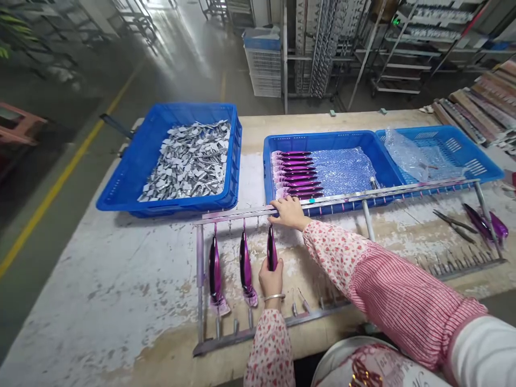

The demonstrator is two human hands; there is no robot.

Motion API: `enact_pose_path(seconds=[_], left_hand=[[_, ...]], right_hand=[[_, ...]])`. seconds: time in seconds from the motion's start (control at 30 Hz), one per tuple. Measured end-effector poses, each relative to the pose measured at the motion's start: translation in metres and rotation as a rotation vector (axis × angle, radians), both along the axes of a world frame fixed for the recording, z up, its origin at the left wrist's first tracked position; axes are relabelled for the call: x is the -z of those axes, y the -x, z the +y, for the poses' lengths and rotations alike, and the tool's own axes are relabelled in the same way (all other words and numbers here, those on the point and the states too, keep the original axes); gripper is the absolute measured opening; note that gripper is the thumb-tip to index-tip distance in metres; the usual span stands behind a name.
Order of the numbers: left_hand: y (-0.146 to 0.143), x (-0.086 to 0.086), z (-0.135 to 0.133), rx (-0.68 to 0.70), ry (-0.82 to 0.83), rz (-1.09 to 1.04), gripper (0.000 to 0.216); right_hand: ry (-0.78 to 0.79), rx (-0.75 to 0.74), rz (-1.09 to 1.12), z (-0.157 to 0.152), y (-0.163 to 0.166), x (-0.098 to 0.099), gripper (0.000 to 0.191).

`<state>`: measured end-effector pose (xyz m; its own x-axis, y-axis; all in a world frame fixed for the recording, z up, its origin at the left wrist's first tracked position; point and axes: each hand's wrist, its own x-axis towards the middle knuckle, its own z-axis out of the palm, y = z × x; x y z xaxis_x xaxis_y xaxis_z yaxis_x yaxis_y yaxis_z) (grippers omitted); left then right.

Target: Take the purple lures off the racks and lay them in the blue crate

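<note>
A metal rack frame [346,199] lies across the worktable with shiny purple pieces hung between its bars. My left hand [271,278] grips the lower end of the third purple piece [271,248]. Two more purple pieces [214,269] hang to its left. My right hand [288,212] rests on the rack's upper bar, fingers curled over it just above that piece. Behind the bar, a blue crate [326,141] holds a row of finished purple pieces [296,174] on bubble wrap.
A blue crate [133,177] of small grey metal parts stands at the back left. Another blue crate [475,156] with plastic wrap sits at the right. Loose purple pieces [484,221] and metal pins lie at the rack's right end. A round tray [342,360] is near me.
</note>
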<state>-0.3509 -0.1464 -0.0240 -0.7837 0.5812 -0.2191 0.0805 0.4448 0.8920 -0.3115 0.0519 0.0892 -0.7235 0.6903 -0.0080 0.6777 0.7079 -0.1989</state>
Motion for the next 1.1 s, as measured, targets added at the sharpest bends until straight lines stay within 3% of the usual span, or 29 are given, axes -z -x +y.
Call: enact_pose_path(seconds=[0.33, 0.57, 0.73, 0.83, 0.97, 1.1], left_hand=[[-0.009, -0.003, -0.001, -0.005, 0.091, 0.053, 0.041], [0.01, -0.006, 0.0, -0.062, 0.059, -0.002, 0.032], [-0.004, -0.015, -0.003, 0.002, -0.082, -0.137, 0.041], [-0.019, -0.02, -0.023, -0.097, -0.219, -0.284, 0.045], [-0.039, -0.019, -0.072, -0.339, -0.441, -0.408, 0.052], [-0.058, -0.014, -0.116, -0.475, -0.367, -0.533, 0.05]], right_hand=[[-0.042, 0.043, 0.024, -0.009, 0.004, 0.004, 0.054], [0.011, 0.018, 0.021, -0.006, 0.008, 0.006, 0.055], [-0.019, -0.009, 0.019, -0.004, 0.004, 0.006, 0.056], [-0.03, -0.037, 0.012, -0.002, 0.002, 0.005, 0.057], [-0.007, -0.046, 0.061, -0.001, -0.004, 0.002, 0.06], [0.017, -0.14, 0.229, -0.022, -0.024, 0.0, 0.061]])
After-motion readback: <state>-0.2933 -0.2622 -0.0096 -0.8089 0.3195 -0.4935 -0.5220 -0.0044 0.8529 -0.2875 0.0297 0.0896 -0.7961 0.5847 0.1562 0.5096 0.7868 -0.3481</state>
